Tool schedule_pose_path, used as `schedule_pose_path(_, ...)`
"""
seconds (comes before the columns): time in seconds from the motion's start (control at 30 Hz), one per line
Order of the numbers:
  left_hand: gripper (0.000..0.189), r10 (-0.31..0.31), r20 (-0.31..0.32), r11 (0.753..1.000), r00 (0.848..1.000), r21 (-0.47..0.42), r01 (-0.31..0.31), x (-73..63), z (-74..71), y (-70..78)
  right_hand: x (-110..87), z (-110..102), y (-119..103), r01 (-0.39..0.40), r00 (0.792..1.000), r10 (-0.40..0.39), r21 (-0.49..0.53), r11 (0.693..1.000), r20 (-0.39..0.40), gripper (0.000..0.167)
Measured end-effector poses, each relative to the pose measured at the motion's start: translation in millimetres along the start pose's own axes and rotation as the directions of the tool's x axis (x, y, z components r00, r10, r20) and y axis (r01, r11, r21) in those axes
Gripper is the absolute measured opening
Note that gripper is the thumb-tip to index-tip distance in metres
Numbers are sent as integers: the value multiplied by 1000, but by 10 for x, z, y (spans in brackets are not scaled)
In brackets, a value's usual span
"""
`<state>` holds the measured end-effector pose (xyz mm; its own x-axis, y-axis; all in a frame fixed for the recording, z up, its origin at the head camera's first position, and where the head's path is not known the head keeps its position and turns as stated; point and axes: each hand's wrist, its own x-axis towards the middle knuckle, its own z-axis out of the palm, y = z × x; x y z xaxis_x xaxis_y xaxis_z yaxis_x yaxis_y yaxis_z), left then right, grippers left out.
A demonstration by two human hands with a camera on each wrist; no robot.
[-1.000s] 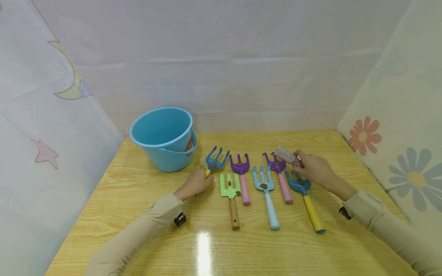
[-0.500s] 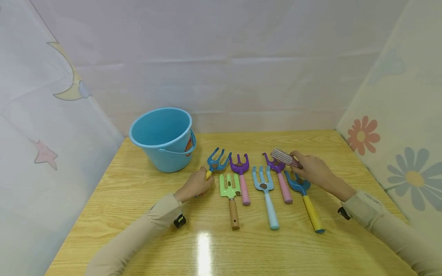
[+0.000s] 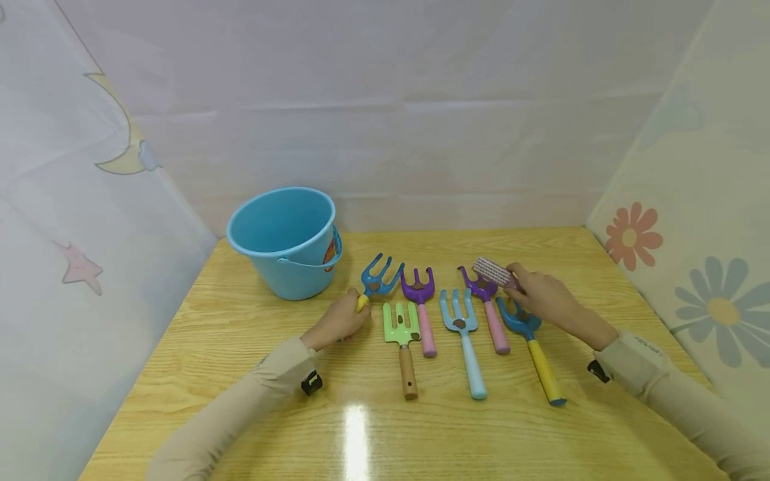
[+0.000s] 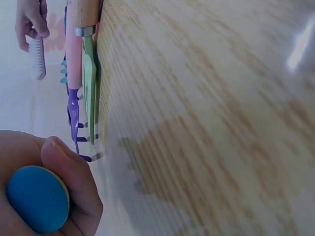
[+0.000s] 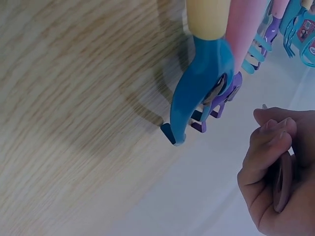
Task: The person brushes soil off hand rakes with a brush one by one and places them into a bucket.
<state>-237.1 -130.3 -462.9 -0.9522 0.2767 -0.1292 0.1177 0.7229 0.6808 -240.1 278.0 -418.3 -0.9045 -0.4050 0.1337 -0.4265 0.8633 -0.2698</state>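
Left of centre in the head view, holds the leftmost blue fork (image 3: 375, 288) by its yellow handle (image 3: 362, 303) in the curled fingers (image 4: 78, 177) of the left hand (image 3: 339, 321), slanting its long axis from lower left to upper right. Right of centre, grips a brush (image 3: 492, 272) in the right hand (image 3: 546, 296), angled to upper left, well right of that fork.

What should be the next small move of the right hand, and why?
Probably bring the brush in the right hand over to the blue fork that the left hand grips: a brown patch shows on this fork, and the brush is well apart from it.
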Motion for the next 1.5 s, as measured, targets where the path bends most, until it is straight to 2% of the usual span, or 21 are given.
schedule_pose_path(0.27,24,5,-1,1000,1000,0,-5,-30,-8,20,9,24,-48,47,999,-48,-13,999,-6,42)
schedule_pose_path(0.5,21,14,-3,1000,1000,-6,-14,-53,-24,-4,23,31,-95,66,996,-72,103,992,59,45)
schedule_pose_path(0.7,20,15,-11,1000,1000,1,-15,-55,-42,-33,63,26,-146,69,996,-72,43,997,54,45)
schedule_pose_path(0.77,20,12,-9,1000,1000,0,-12,-56,-44,-40,69,28,-162,45,996,-48,47,998,73,42)
schedule_pose_path(0.87,19,15,-11,1000,1000,1,-15,-56,-50,-47,75,29,-180,0,995,-7,68,998,104,29)
schedule_pose_path(0.97,17,24,-20,1000,1000,-2,-24,-56,-59,-55,95,21,-199,-12,994,3,79,997,113,17)
schedule_pose_path(1.27,16,35,-25,999,999,-10,-35,-52,-74,-68,155,18,-280,18,988,-29,76,997,151,19)
schedule_pose_path(1.5,17,20,-21,1000,1000,-12,-20,-54,-78,-79,145,41,-332,72,992,-76,39,997,102,12)
